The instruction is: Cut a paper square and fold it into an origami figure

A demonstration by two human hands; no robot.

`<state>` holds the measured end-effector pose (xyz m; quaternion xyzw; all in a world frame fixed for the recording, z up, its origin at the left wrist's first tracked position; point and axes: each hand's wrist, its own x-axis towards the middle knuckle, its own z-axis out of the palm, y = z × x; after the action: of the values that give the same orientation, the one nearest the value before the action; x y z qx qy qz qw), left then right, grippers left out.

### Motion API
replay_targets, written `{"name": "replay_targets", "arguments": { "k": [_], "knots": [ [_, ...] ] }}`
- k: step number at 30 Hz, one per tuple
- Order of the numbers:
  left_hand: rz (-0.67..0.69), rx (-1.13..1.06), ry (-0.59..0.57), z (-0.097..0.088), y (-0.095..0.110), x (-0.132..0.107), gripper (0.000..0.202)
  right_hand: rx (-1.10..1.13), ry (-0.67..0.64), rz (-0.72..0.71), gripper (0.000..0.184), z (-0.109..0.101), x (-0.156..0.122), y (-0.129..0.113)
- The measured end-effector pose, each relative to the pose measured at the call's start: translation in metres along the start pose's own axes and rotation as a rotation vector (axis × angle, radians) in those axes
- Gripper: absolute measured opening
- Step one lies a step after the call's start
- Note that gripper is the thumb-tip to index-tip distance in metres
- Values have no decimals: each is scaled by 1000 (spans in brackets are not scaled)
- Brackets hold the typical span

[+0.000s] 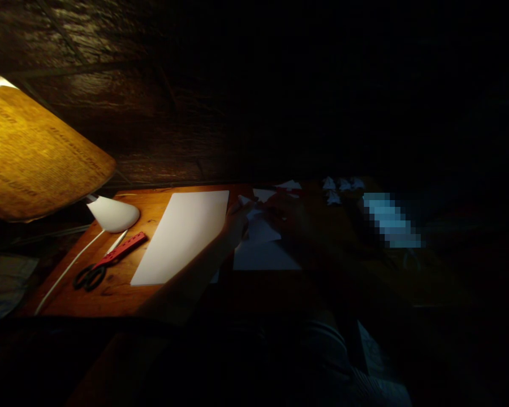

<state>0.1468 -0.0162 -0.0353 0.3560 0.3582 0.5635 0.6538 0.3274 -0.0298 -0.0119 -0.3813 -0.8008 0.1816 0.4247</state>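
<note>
The scene is very dark, lit only at the left of a wooden table (152,203). My left hand (236,221) rests on a folded white paper piece (261,229) near the table's middle, fingers curled against its edge. My right hand (290,215) is a dim shape on the same paper from the right; its fingers are too dark to read. A flat white sheet (182,234) lies just left of my left forearm. Another white sheet (265,257) lies under the folded piece.
A lamp with a yellow printed shade (34,152) and white base (112,213) stands at the left. Scissors (91,276) and a red ruler (125,249) lie beside its white cord (63,274). Several small folded paper pieces (339,186) sit at the far right.
</note>
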Motion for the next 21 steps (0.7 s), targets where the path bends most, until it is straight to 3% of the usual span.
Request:
{"name": "replay_targets", "arguments": {
  "k": [4,8,16,21],
  "knots": [
    [72,-13,-24,-1,0,0,25,161,96,181,29,7,0,5],
    [96,1,-46,-6,-2,4,30,292,103,298,13,9,2,13],
    [137,55,-47,-11,-4,12,44,437,110,317,20,4,8,21],
    [118,112,-22,-10,-4,11,38,497,133,344,28,6,7,25]
  ]
}}
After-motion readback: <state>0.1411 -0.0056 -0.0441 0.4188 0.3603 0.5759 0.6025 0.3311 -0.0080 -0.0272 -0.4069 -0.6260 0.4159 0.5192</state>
